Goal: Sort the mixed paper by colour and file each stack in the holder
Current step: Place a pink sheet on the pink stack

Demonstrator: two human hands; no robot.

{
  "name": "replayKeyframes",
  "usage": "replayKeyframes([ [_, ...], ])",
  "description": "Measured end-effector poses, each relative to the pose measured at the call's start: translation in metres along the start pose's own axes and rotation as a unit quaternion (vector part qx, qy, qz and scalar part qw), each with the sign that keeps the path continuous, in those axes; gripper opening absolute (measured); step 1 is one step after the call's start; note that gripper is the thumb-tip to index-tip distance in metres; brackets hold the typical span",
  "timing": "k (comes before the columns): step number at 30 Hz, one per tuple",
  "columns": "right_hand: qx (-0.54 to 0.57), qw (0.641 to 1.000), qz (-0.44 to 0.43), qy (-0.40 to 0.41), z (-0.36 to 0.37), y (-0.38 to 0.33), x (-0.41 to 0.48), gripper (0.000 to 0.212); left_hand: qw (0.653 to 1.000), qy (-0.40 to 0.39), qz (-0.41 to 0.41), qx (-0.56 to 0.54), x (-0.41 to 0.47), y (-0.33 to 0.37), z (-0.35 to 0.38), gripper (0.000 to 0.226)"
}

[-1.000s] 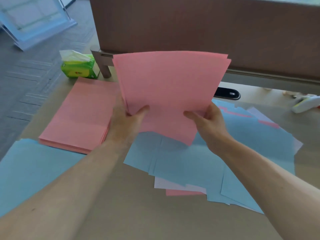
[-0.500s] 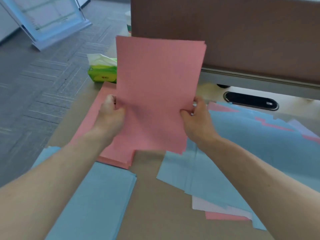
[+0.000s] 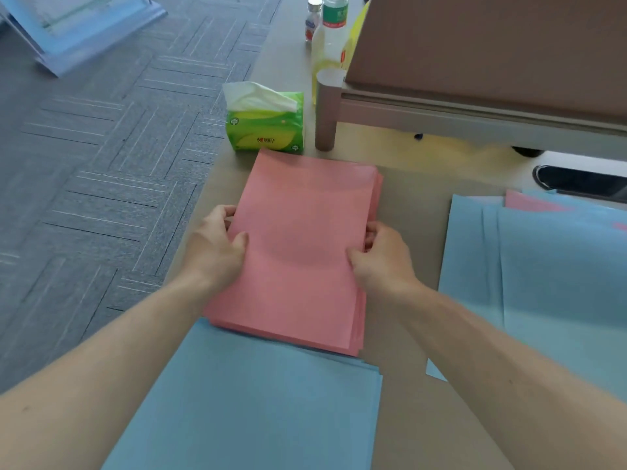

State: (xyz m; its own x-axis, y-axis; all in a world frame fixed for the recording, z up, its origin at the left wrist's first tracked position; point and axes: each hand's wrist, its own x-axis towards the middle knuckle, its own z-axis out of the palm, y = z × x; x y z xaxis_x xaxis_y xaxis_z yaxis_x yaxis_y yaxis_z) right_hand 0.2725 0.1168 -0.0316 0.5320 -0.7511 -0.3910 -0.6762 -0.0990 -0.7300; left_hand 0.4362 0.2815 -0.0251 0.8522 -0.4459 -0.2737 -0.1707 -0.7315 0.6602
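Pink stack [image 3: 298, 252] lies flat on the worktop [image 3: 410, 212] near its left edge, long axis running away from the person, far end leaning slightly to the right. Its far short edge points at a green tissue pack [image 3: 266, 125] and ends just short of it; its near short edge overlaps the far end of a blue stack [image 3: 258, 401], which lies closer to the person on much the same line. Left hand [image 3: 213, 247] at the left long edge, about halfway along — thumb on top of the sheets, fingers [image 3: 224, 210] curled round the edge. Right hand [image 3: 383, 262] mirrors it on the right long edge, thumb on top and fingers [image 3: 372, 229] curled against the side of the stack, pinching it. The right-hand edges of the pink sheets are a little uneven. Well to the right, loose blue sheets [image 3: 549, 283] are spread overlapping, with a pink corner [image 3: 529, 203] showing among them at the far end. Beyond the tissue pack stand a round post [image 3: 326, 113] and two bottles [image 3: 330, 32] beside a brown panel [image 3: 492, 45]. Grey carpet [image 3: 101, 164] lies left of the worktop.
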Motion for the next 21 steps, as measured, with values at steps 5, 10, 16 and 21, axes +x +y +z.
replayKeyframes([
  [5, -0.051, 0.998, -0.017, 0.035, -0.019, -0.005, -0.005, 0.037, 0.997, 0.033, 0.011, 0.068, 0.004, -0.003, -0.003, 0.049],
  [10, -0.037, 0.998, 0.057, 0.000, -0.013, -0.007, -0.005, 0.033, 0.994, -0.035, -0.031, 0.103, -0.005, 0.010, 0.004, 0.055],
  [16, -0.058, 0.997, 0.047, -0.004, 0.006, -0.009, 0.004, 0.056, 0.989, -0.035, -0.046, 0.135, -0.006, 0.016, 0.013, 0.055],
  [21, -0.064, 0.997, 0.043, -0.018, 0.002, -0.006, 0.006, 0.060, 0.987, -0.039, -0.058, 0.145, -0.004, 0.017, 0.015, 0.058],
])
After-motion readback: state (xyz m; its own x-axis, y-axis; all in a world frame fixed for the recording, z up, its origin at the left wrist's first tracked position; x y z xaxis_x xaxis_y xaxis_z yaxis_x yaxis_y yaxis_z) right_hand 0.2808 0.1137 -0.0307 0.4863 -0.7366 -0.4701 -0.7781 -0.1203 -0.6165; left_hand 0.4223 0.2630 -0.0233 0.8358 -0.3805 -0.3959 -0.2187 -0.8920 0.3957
